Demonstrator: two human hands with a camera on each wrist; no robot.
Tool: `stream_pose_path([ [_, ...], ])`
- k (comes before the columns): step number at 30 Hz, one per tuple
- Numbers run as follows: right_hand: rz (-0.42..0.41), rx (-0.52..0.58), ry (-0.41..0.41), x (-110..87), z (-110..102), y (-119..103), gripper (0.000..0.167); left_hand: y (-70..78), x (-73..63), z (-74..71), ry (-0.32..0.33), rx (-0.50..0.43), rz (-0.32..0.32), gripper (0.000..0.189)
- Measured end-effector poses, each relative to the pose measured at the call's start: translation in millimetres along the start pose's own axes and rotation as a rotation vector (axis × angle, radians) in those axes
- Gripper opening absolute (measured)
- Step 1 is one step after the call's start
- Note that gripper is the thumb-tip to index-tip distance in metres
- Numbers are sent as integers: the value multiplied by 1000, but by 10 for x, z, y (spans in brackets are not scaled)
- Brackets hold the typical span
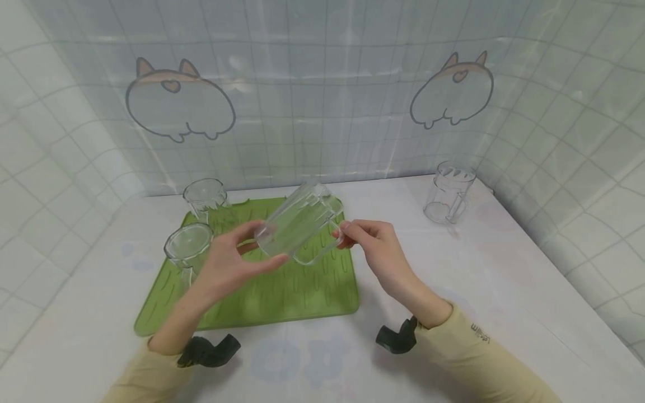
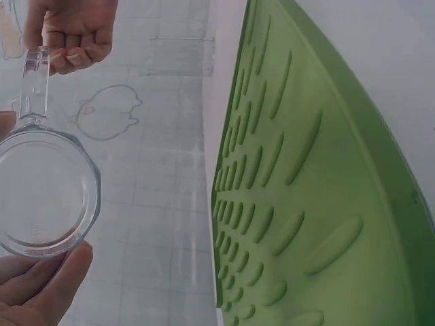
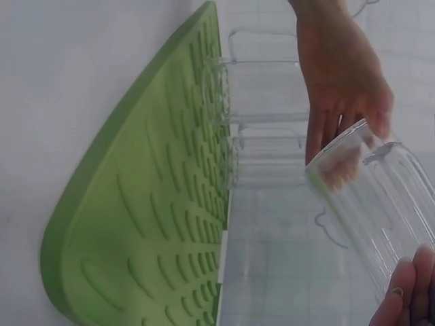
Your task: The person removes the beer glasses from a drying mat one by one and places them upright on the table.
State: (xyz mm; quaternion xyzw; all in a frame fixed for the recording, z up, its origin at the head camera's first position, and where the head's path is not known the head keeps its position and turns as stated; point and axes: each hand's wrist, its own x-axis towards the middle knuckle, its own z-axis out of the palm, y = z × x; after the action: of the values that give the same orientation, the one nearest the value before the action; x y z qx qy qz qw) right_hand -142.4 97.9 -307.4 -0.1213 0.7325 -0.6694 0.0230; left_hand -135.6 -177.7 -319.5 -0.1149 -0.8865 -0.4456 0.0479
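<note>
A clear glass mug (image 1: pixel 302 221) is held tilted in the air above a green ridged mat (image 1: pixel 282 296). My left hand (image 1: pixel 227 266) grips its lower left end between the thumb and fingers. On the other side, my right hand (image 1: pixel 378 246) pinches the mug's handle. The left wrist view shows one round end of the mug (image 2: pixel 47 193) with the handle pointing up to the right hand (image 2: pixel 76 34). Seen from the right wrist, the left hand (image 3: pixel 343 75) touches the far end of the mug (image 3: pixel 380 197).
Two similar glass mugs stand on the mat's left side, a nearer mug (image 1: pixel 189 243) and a farther mug (image 1: pixel 205 197). Another glass mug (image 1: pixel 450 193) stands at the back right of the white table (image 1: pixel 453 268). A grid-patterned curtain (image 1: pixel 322 112) rises behind.
</note>
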Motion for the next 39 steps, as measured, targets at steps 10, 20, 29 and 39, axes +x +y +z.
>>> stream_pose_path([
  [10, -10, 179, -76, 8, 6, -29, 26, -26, -7, 72, -50, 53, 7, 64],
  [20, 39, 376, -223, -33, 15, -39, 18, -39, -19, 126, -86, 86, 18, 64],
  [29, 122, 453, -358, -39, 17, -20, 25, -28, -22, 163, -108, 82, 35, 69],
  [39, 134, 450, -384, -61, 52, -14, 23, -43, -26, 201, -141, 76, 41, 71],
])
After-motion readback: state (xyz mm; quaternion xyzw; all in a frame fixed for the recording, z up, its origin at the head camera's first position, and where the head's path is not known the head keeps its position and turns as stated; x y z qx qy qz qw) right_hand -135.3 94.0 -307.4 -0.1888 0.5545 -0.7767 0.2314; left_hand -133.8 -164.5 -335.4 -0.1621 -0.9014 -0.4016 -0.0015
